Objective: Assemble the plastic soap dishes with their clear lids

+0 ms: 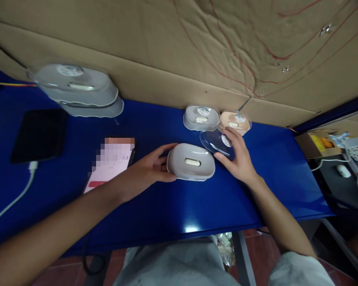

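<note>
1. Here, the left hand [149, 169] grips the left end of a grey dish [191, 172] over the blue table [173, 210].
2. Just right — the right hand [240, 159] pinches a clear lid [212, 141].
3. Behind — a covered grey case [191, 119] beside a peach case [230, 118].

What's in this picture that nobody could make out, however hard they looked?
All in the head view:
- Phone: screen partly pixelated; left forearm covers its lower part.
- Left hand: some fingertips hidden behind the grey box.
- Round sticker on the clear cover: print too small and blurred.
- White cable: far end cut off by the left edge.
</note>
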A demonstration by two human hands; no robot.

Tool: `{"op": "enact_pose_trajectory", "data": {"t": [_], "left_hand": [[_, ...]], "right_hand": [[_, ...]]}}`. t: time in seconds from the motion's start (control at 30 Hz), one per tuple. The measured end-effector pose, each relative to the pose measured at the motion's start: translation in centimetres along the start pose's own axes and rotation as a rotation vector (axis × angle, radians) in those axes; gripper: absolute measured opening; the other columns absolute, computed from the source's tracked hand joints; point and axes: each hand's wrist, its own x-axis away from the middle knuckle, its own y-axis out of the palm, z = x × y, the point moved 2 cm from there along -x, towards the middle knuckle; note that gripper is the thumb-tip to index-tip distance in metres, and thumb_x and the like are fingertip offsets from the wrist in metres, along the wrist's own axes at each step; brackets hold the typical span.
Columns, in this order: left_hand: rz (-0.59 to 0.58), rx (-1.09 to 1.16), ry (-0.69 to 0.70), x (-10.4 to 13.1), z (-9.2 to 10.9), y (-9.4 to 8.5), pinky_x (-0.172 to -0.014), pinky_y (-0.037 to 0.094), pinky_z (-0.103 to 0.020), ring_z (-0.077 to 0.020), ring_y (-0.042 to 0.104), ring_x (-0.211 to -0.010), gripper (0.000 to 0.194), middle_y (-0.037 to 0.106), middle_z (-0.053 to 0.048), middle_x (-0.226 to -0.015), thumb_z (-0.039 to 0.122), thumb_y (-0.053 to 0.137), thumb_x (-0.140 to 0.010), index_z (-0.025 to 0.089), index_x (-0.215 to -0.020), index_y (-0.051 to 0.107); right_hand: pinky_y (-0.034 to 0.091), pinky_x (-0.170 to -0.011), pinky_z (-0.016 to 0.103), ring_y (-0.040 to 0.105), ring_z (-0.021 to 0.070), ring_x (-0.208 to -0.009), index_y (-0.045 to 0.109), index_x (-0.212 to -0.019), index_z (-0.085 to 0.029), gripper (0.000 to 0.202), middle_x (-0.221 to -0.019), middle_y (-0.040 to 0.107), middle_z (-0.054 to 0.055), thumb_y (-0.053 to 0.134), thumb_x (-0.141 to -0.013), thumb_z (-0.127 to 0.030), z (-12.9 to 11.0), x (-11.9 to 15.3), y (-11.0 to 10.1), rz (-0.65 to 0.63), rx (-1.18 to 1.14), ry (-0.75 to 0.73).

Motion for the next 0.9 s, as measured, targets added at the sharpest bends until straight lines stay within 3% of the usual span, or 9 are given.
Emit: {"op": "enact_pose_trajectory", "data": {"t": [0.1,0.23,0.33,0.43,0.57,0.7,0.9], "left_hand": [[-0.01,0.049,-0.04,0.0,0.3,-0.2,-0.098,0.057,-0.04,-0.0308,0.072,-0.121,0.09,0.079,-0.009,-0.126,0.01,0.088,-0.07,0.027,-0.153,0.057],[-0.028,0.077,-0.036,0.1,0.6,-0.1,-0.097,0.059,-0.043,-0.0319,0.075,-0.117,0.085,0.079,-0.011,-0.127,0.008,0.085,-0.073,0.026,-0.152,0.059],[-0.014,0.049,-0.023,0.2,0.6,0.1,-0.101,0.058,-0.045,-0.0324,0.075,-0.119,0.088,0.079,-0.012,-0.129,0.011,0.088,-0.074,0.027,-0.155,0.056],[0.017,0.023,0.007,0.1,0.5,-0.1,-0.099,0.057,-0.042,-0.0303,0.075,-0.116,0.095,0.08,-0.011,-0.127,0.013,0.089,-0.072,0.027,-0.158,0.051],[0.024,-0.005,0.056,0.0,0.2,-0.5,-0.096,0.055,-0.038,-0.0268,0.075,-0.111,0.099,0.08,-0.009,-0.123,0.013,0.089,-0.073,0.029,-0.161,0.046],[-0.006,-0.017,0.066,-0.3,-0.2,-0.5,-0.092,0.055,-0.036,-0.0256,0.074,-0.109,0.097,0.08,-0.008,-0.12,0.011,0.086,-0.073,0.029,-0.16,0.046],[0.036,0.043,0.02,-0.5,-0.4,-0.1,-0.087,0.054,-0.034,-0.0235,0.074,-0.102,0.092,0.08,-0.006,-0.115,0.003,0.082,-0.068,0.028,-0.151,0.053]], "right_hand": [[0.035,-0.128,0.063,0.042,0.0391,-0.155,0.051,-0.156,-0.03,0.072,-0.165,0.046,0.015,0.071,-0.096,-0.064,2.2,-0.5,-2.0,-0.073,0.263,-0.049],[0.038,-0.121,0.067,0.045,0.0427,-0.152,0.049,-0.157,-0.028,0.069,-0.162,0.048,0.018,0.067,-0.099,-0.061,3.6,-0.4,-2.6,-0.253,0.394,-0.057],[0.031,-0.123,0.073,0.036,0.0462,-0.157,0.049,-0.157,-0.03,0.065,-0.169,0.041,0.017,0.068,-0.099,-0.053,1.7,-0.1,-2.4,-0.29,0.409,-0.097],[0.027,-0.127,0.07,0.032,0.0427,-0.161,0.048,-0.158,-0.034,0.062,-0.173,0.036,0.013,0.067,-0.1,-0.042,-1.8,0.3,-1.7,-0.355,0.315,-0.213],[0.034,-0.127,0.063,0.037,0.0389,-0.16,0.043,-0.162,-0.028,0.071,-0.172,0.038,0.016,0.068,-0.1,-0.05,-5.0,1.1,0.2,-0.515,0.173,-0.293],[0.043,-0.122,0.058,0.048,0.0358,-0.151,0.036,-0.167,-0.026,0.072,-0.161,0.053,0.017,0.061,-0.105,-0.052,-4.9,1.5,1.8,-0.453,0.161,-0.265],[0.047,-0.118,0.057,0.058,0.0332,-0.142,0.041,-0.166,-0.032,0.062,-0.152,0.063,0.012,0.058,-0.108,-0.045,-4.1,1.7,2.4,-0.395,0.159,-0.267]]}}
